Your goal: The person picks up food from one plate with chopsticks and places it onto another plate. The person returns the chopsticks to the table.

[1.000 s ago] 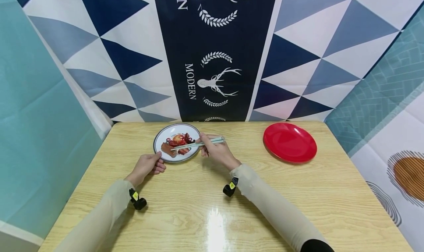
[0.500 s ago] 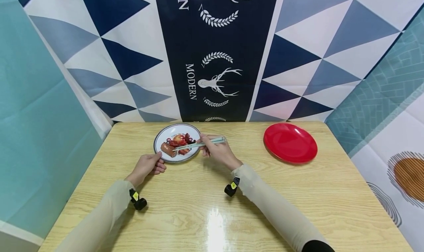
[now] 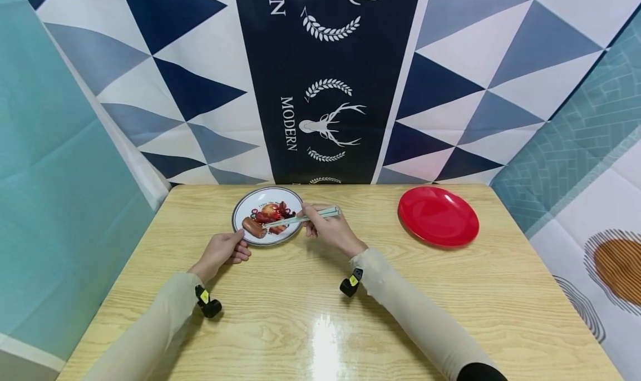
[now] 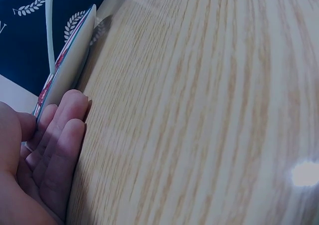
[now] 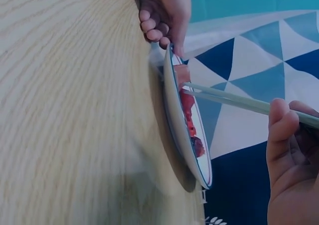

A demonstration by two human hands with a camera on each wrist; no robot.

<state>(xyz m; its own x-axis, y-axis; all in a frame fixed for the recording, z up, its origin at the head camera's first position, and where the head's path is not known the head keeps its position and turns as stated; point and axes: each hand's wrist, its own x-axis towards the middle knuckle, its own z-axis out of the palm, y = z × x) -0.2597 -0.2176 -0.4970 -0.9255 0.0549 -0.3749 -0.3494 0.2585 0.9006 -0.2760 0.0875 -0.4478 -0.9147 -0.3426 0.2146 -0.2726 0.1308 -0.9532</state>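
A white plate (image 3: 243, 207) with a dark rim lies at the back left of the table in the head view. My left hand (image 3: 222, 252) pinches its near-left edge, thumb on top and fingers below, as the left wrist view also shows. Green chopsticks (image 3: 295, 219) are gripped in my right hand (image 3: 330, 231) at the plate's right side. Their tips are beside a brown sausage-like piece (image 3: 254, 227) at the plate's left; whether they touch it is unclear. Several reddish food pieces (image 3: 265, 217) lie partly behind the chopsticks, over a printed picture.
A shiny red plate (image 3: 438, 216) sits at the back right of the wooden table (image 3: 280, 314). Behind the table's back edge hangs a patterned cloth (image 3: 330, 92). A teal sheet (image 3: 65, 175) borders the left side.
The chopstick tips have shifted slightly right, off the brown sausage-like piece. That piece has turned a little and moved slightly left. My left hand and both plates have stayed in place.
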